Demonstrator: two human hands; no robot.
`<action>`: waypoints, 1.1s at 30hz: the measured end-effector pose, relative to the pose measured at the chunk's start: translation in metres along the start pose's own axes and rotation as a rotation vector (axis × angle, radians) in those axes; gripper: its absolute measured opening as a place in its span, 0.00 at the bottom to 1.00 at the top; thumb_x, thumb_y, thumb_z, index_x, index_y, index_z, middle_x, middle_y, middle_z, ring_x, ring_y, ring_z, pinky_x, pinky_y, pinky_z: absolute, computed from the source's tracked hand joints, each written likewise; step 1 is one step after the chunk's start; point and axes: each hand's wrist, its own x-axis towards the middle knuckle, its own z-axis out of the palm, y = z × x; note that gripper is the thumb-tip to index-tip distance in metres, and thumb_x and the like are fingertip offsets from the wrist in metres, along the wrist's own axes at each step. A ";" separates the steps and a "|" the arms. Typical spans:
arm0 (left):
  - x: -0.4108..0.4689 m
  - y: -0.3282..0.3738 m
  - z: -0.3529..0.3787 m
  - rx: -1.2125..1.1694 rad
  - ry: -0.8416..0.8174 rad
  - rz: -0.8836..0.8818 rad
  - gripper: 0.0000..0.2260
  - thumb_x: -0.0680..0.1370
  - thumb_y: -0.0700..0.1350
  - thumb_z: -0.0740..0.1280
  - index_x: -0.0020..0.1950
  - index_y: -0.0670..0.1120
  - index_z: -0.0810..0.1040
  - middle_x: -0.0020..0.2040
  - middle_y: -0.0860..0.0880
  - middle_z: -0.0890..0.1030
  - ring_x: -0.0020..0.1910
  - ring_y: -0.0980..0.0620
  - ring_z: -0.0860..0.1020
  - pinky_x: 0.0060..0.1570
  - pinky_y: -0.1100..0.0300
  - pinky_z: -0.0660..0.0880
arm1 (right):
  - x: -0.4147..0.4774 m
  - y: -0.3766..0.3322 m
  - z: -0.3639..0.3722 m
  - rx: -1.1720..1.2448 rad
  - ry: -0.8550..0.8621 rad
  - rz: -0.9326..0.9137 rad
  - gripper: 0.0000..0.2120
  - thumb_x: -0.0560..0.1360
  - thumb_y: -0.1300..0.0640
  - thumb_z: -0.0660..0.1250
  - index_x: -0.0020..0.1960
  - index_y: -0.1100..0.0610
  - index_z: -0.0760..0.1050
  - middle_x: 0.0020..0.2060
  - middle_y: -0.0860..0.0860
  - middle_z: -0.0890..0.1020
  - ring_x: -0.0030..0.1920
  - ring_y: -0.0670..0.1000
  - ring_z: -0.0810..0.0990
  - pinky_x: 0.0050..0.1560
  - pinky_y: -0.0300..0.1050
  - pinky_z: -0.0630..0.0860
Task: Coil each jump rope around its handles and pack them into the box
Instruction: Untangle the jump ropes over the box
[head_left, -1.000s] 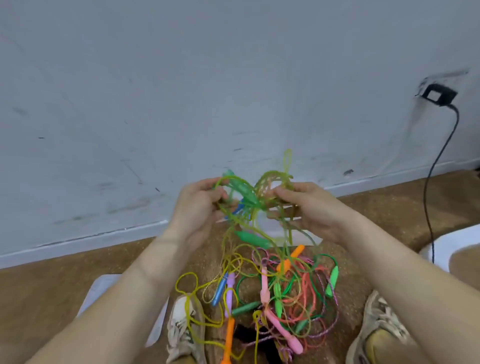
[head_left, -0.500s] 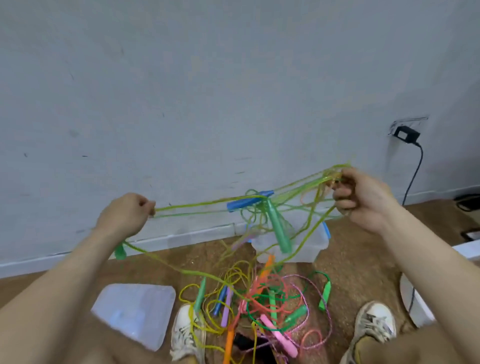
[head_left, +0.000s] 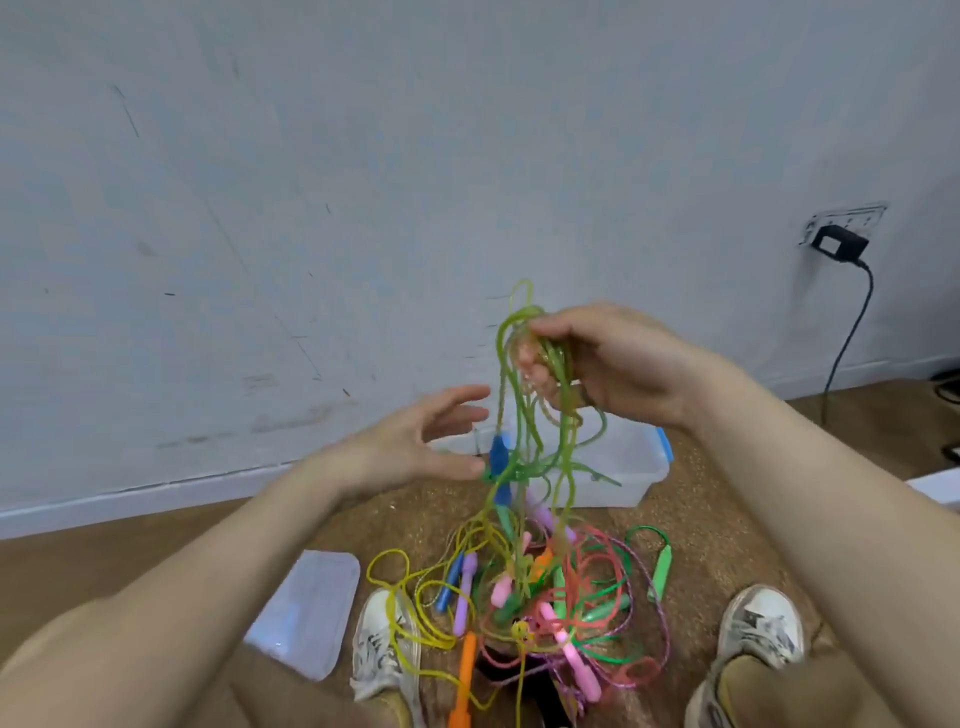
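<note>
Right hand (head_left: 618, 364) grips the green jump rope (head_left: 502, 374) by its bunched loops; the strands hang toward six o'clock. Left hand (head_left: 415, 441), spread and empty, sits at their nine o'clock.

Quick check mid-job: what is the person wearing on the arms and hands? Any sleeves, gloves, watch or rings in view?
The left hand and right hand are bare: no gloves, and no rings that I can make out. Both forearms are uncovered as far as the frame shows, with no sleeve edge, watch, bracelet or strap at either wrist. There are no cables or markings on them.
</note>
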 end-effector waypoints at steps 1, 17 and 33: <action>0.003 0.006 0.014 -0.026 -0.062 0.036 0.30 0.72 0.40 0.74 0.71 0.52 0.67 0.64 0.49 0.77 0.65 0.57 0.73 0.63 0.63 0.71 | 0.002 -0.001 0.005 -0.055 -0.033 -0.001 0.13 0.80 0.57 0.58 0.40 0.59 0.75 0.33 0.53 0.77 0.32 0.48 0.73 0.32 0.38 0.74; -0.005 0.084 -0.019 -0.674 0.551 0.327 0.18 0.83 0.47 0.56 0.32 0.46 0.65 0.19 0.55 0.57 0.19 0.58 0.54 0.28 0.61 0.47 | 0.018 0.078 0.007 -0.372 0.146 0.006 0.05 0.73 0.56 0.72 0.49 0.52 0.79 0.39 0.49 0.80 0.37 0.42 0.74 0.35 0.35 0.66; 0.039 -0.133 -0.126 -0.208 1.310 -0.194 0.16 0.76 0.54 0.58 0.30 0.50 0.66 0.27 0.51 0.66 0.27 0.52 0.65 0.29 0.58 0.61 | 0.075 0.241 -0.067 -0.166 0.892 0.153 0.10 0.78 0.59 0.64 0.39 0.58 0.77 0.19 0.51 0.72 0.19 0.43 0.69 0.23 0.35 0.66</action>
